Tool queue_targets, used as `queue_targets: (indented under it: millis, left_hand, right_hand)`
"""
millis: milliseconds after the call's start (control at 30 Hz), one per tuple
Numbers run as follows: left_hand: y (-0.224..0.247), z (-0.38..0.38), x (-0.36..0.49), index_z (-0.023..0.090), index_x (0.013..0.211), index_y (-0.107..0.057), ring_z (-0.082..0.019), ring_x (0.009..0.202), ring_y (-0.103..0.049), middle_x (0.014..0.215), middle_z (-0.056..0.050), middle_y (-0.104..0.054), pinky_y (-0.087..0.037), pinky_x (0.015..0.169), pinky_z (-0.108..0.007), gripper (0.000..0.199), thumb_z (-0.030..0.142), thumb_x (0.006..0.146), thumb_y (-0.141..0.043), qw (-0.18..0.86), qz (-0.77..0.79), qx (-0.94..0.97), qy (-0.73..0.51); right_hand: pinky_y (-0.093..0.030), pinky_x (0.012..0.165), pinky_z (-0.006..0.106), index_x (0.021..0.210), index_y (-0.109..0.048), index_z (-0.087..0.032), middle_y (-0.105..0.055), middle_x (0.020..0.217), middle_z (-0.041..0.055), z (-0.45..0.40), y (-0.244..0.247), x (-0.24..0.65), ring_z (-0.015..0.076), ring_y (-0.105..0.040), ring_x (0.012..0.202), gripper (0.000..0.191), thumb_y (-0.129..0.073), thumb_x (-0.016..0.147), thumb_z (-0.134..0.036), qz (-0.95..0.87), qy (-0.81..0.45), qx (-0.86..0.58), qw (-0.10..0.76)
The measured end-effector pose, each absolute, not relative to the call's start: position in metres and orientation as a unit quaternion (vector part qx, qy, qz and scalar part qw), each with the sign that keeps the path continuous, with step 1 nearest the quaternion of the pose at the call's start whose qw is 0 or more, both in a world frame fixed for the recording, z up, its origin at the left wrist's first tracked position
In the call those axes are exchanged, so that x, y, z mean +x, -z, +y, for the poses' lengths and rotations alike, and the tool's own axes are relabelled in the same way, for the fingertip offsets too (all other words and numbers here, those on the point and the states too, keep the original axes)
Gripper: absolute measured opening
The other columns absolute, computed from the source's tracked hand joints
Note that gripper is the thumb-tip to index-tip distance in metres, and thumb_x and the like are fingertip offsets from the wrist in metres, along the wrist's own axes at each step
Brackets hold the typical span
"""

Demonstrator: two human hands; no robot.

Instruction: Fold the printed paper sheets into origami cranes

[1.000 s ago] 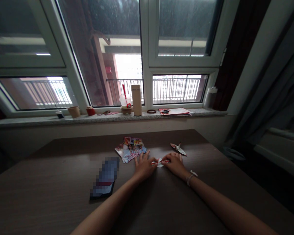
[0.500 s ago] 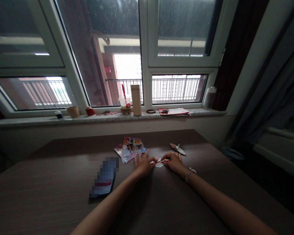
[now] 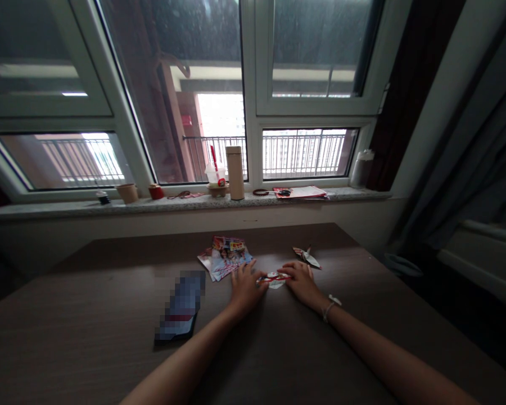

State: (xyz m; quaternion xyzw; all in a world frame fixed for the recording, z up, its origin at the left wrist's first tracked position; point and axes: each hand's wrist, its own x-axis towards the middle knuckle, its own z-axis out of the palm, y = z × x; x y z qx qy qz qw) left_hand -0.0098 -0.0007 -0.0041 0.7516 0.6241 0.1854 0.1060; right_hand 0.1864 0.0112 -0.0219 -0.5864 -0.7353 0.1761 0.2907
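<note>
A small folded piece of paper (image 3: 275, 280), white with red edges, lies on the table between my two hands. My left hand (image 3: 245, 286) has its thumb and index finger closed at the paper's left end, with the other fingers bent toward the table. At the right end, the fingertips of my right hand (image 3: 304, 283) pinch the paper's edge. Just beyond my right hand rests a folded paper crane (image 3: 307, 256). Printed paper sheets (image 3: 227, 259) in a loose pile lie beyond my left hand, close to its fingertips.
A phone (image 3: 179, 315), partly blurred out, lies left of my left forearm on the brown table (image 3: 88, 315). Along the windowsill (image 3: 181, 203) stand a tan flask (image 3: 235, 173), a plastic cup with a red straw (image 3: 215, 174), scissors (image 3: 282, 193), papers (image 3: 306, 192) and a bottle (image 3: 361, 169).
My right hand has shifted slightly to the right, and more of the folded paper's middle shows between the hands. My left hand stays at its end.
</note>
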Motion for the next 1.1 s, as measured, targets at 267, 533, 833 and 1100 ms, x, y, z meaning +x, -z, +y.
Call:
queue_targets:
  millis: [267,533,833,1100]
  left_hand:
    - [0.008,0.003,-0.01,0.032,0.106,-0.07,-0.028,0.144,-0.026,0.151,-0.001,-0.043,-0.015,0.117,-0.057,0.024,0.03,0.083,-0.067,0.117,0.595,0.759,-0.237]
    - [0.009,0.002,-0.007,0.028,0.107,-0.071,-0.033,0.145,-0.025,0.153,-0.005,-0.041,-0.011,0.115,-0.064,0.024,0.029,0.083,-0.067,0.122,0.601,0.758,-0.222]
    - [0.009,0.002,-0.008,0.027,0.101,-0.067,-0.029,0.14,-0.032,0.145,-0.005,-0.048,-0.016,0.115,-0.06,0.019,0.025,0.082,-0.068,0.112,0.579,0.766,-0.256]
    - [0.014,0.005,-0.008,0.032,0.135,-0.051,-0.028,0.138,-0.035,0.147,-0.006,-0.047,-0.021,0.115,-0.055,0.054,0.024,0.083,-0.065,0.103,0.578,0.756,-0.288]
  right_hand:
    - [-0.029,0.103,0.04,0.105,-0.075,-0.03,-0.065,0.117,0.0047,0.013,0.024,0.185,0.0256,-0.047,0.117,0.03,-0.052,0.091,-0.041,-0.732,-0.154,-0.582,0.318]
    - [-0.032,0.101,0.041,0.099,-0.078,-0.029,-0.066,0.113,0.0055,0.014,0.026,0.186,0.0272,-0.05,0.114,0.023,-0.059,0.087,-0.038,-0.725,-0.153,-0.583,0.333]
    - [-0.035,0.1,0.041,0.097,-0.078,-0.028,-0.068,0.111,0.0053,0.016,0.029,0.187,0.0283,-0.052,0.113,0.022,-0.065,0.083,-0.039,-0.717,-0.155,-0.579,0.356]
    - [-0.037,0.1,0.041,0.085,-0.077,-0.025,-0.071,0.102,0.0054,0.022,0.031,0.193,0.0269,-0.058,0.108,0.018,-0.069,0.077,-0.039,-0.694,-0.206,-0.534,0.437]
